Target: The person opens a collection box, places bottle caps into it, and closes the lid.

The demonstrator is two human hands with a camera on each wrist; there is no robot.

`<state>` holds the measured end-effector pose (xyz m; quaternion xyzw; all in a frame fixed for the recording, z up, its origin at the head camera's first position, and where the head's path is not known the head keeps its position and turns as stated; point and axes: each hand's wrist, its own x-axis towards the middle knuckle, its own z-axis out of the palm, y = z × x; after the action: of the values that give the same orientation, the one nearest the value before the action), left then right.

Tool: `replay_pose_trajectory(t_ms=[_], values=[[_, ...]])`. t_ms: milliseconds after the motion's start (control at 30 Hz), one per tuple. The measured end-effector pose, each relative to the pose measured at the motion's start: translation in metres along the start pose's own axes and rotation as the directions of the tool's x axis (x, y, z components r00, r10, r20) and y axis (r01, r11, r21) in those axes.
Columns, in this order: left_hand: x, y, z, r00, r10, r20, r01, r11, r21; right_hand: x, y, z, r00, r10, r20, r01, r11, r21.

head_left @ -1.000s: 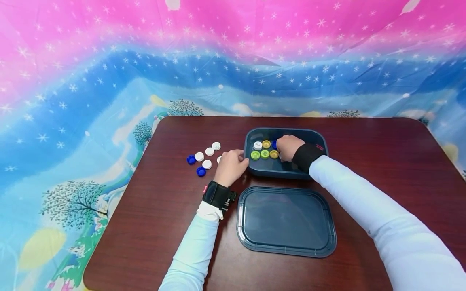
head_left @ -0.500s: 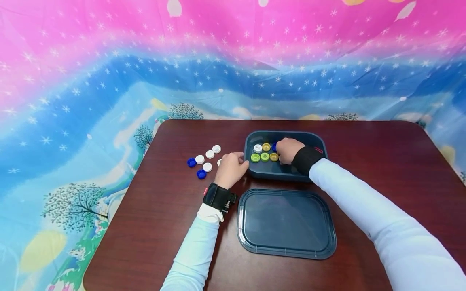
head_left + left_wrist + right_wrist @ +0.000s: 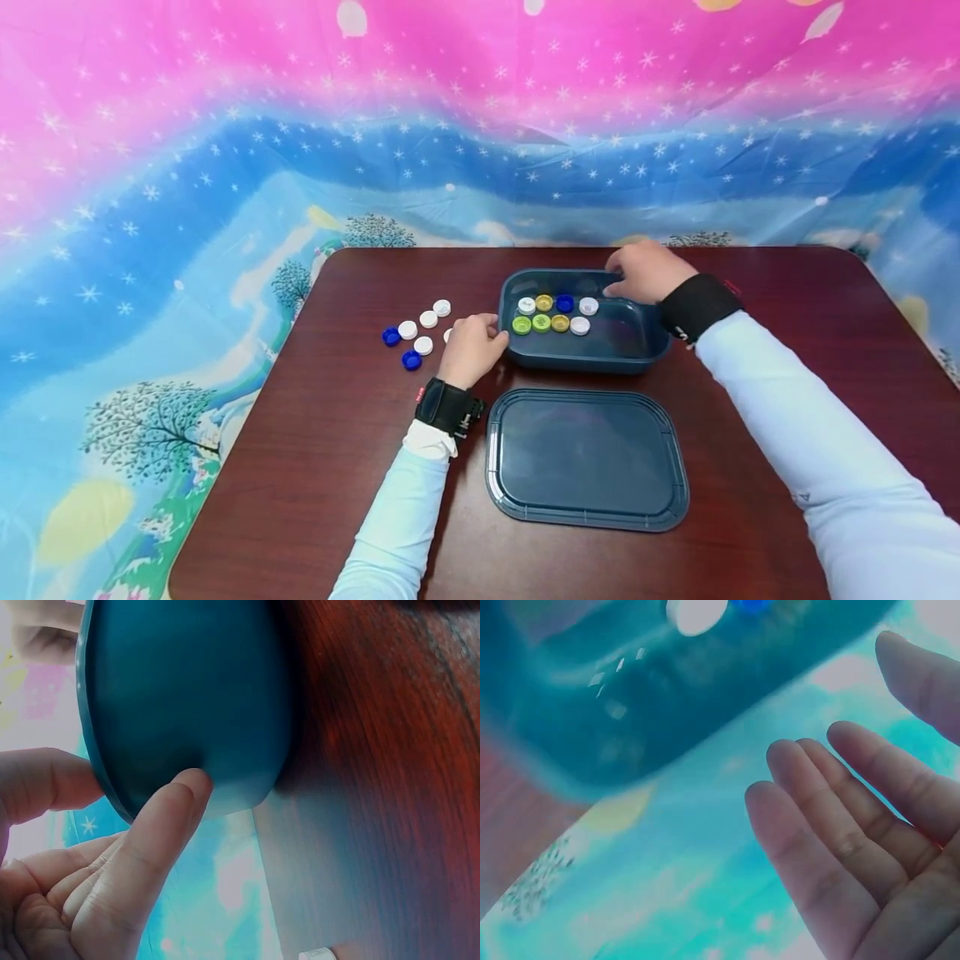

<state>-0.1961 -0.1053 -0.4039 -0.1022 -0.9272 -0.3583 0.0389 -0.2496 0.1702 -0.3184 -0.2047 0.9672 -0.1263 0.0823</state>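
A dark blue-grey plastic box (image 3: 630,333) stands on the table with two rows of bottle caps at its left and middle: green, yellow, white and one blue cap (image 3: 564,303). My left hand (image 3: 471,348) pinches the box's left end; in the left wrist view the thumb (image 3: 161,832) presses the outer wall and a finger (image 3: 52,780) lies at the rim. My right hand (image 3: 649,271) is over the box's back right part, and the right wrist view shows its fingers (image 3: 810,847) extended and holding nothing. A white cap (image 3: 580,326) ends the front row.
Left of the box lie several loose white caps (image 3: 428,319) and two blue ones, the nearer blue cap (image 3: 411,360) at the front. The matching lid (image 3: 587,458) lies flat in front of the box. A patterned cloth (image 3: 450,150) hangs behind the table (image 3: 300,467).
My right hand has lifted off the caps and moved right and back, leaving two white caps in view at the right ends of the rows. My left hand has stayed at the box.
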Motion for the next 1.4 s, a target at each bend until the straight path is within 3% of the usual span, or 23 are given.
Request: replay_pose_trajectory(t_ms=[200, 433, 667, 767, 1033, 1400], values=[[-0.001, -0.002, -0.001, 1.000, -0.006, -0.004, 0.006, 1.000, 0.022, -0.018, 0.027, -0.004, 0.998, 0.065, -0.027, -0.063, 0.995, 0.071], [-0.001, -0.002, -0.002, 1.000, -0.023, -0.002, 0.023, 1.000, 0.022, -0.040, 0.056, 0.011, 0.988, 0.155, -0.028, -0.146, 0.967, 0.207], [-0.001, -0.002, -0.002, 1.000, -0.020, -0.007, 0.020, 1.000, 0.018, -0.063, 0.070, 0.029, 0.980, 0.200, -0.003, -0.188, 0.928, 0.320], [0.000, -0.002, -0.003, 1.000, -0.015, -0.011, 0.016, 1.000, 0.016, -0.068, 0.071, 0.038, 0.976, 0.217, 0.014, -0.205, 0.897, 0.391], [0.000, -0.002, -0.002, 1.000, -0.016, -0.003, 0.016, 1.000, 0.013, -0.070, 0.074, 0.064, 0.970, 0.243, 0.022, -0.205, 0.761, 0.615], [0.001, 0.001, 0.001, 1.000, -0.003, -0.001, 0.003, 1.000, -0.020, -0.068, 0.075, 0.073, 0.966, 0.259, 0.023, -0.205, 0.704, 0.680]])
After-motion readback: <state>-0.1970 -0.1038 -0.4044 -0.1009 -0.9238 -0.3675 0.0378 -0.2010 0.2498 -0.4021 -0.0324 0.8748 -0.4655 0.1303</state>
